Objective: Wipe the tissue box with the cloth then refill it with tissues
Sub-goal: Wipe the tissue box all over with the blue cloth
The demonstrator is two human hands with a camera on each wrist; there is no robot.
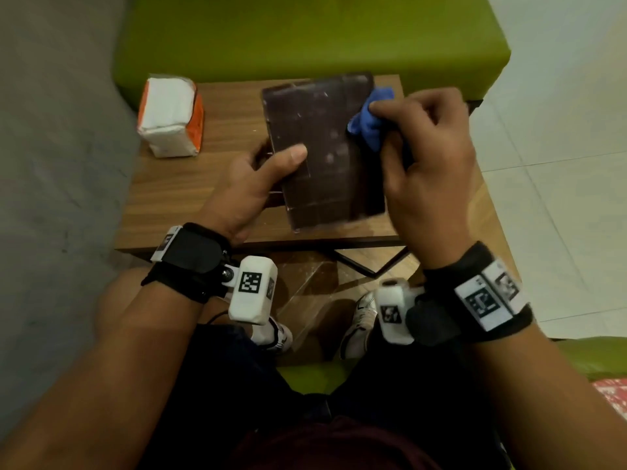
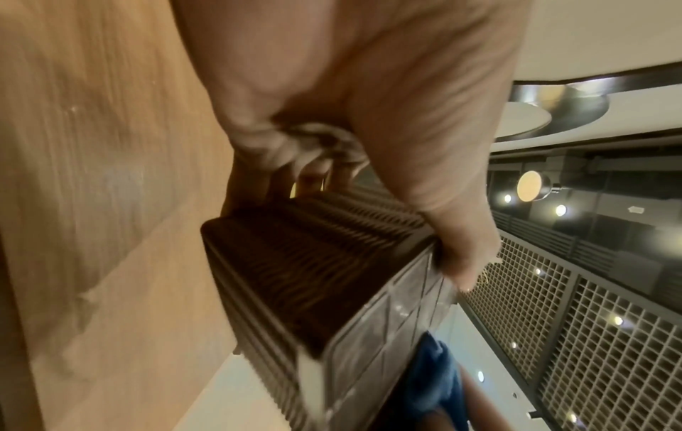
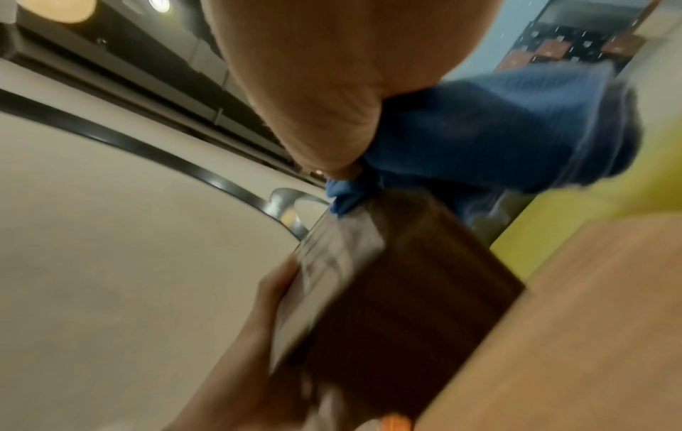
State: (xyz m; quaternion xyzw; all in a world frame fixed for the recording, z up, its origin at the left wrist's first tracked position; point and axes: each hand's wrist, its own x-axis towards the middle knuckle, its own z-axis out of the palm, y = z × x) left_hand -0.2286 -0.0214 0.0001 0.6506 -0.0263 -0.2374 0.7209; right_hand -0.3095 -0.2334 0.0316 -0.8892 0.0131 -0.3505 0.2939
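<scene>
Wood-grain table between green sofa and pale tiled floor. One dark tissue box clasped at its near edge by left hand, raised over the table; one blue cloth bunched in right hand, pressed to the box's far right side. One tissue pack well left of both grips.

No readable text anywhere I can see. Only black-and-white square code markers on my wrist cameras and on right wristband: patterns, no letters or numbers. Tissue pack shows orange and white wrapper, print too blurred to read.
</scene>
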